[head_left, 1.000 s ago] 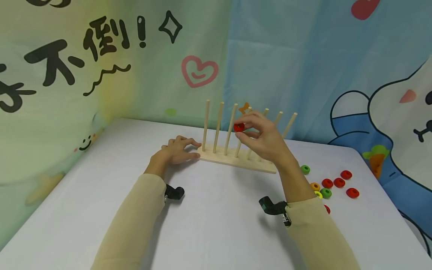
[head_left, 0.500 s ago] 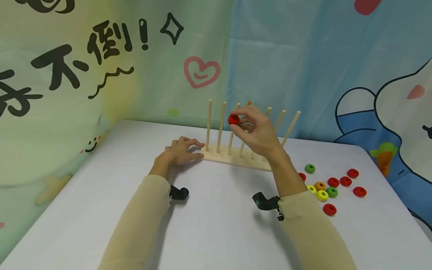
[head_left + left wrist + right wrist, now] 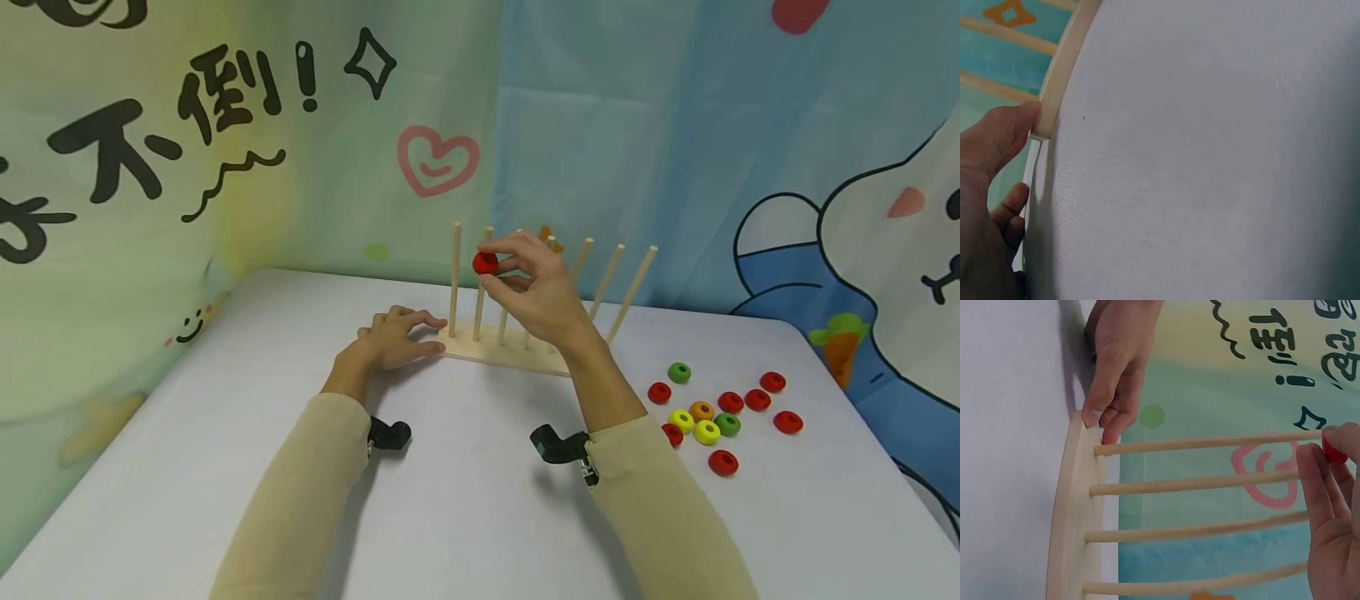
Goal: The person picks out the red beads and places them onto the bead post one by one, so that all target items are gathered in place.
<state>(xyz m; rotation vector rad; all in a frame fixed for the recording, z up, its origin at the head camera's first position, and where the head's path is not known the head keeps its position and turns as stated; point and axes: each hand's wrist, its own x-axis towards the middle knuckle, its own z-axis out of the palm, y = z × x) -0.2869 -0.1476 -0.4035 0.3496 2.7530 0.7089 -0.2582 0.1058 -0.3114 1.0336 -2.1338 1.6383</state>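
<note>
A wooden peg rack [image 3: 504, 357], a flat board with a row of upright dowels, stands near the back of the table. My left hand [image 3: 390, 337] holds the board's left end between thumb and fingers; in the left wrist view the thumb lies against the board's end [image 3: 1055, 100]. My right hand [image 3: 536, 292] pinches a red bead [image 3: 485, 263] with thumb and fingertips, up at the height of the dowel tops. From the right wrist, the bead [image 3: 1335, 455] appears right at the tip of the leftmost dowel [image 3: 1210, 442]. All visible dowels are bare.
To the right of the rack, loose beads lie scattered on the white table [image 3: 465, 500]: several red beads [image 3: 723, 462], two green beads [image 3: 679, 372], two yellow beads [image 3: 707, 432] and an orange bead [image 3: 702, 410]. A printed cloth backdrop [image 3: 600, 125] hangs behind.
My right hand has moved left along the rack with the red bead, from around the third dowel toward the leftmost ones. My left hand keeps its hold on the board's end.
</note>
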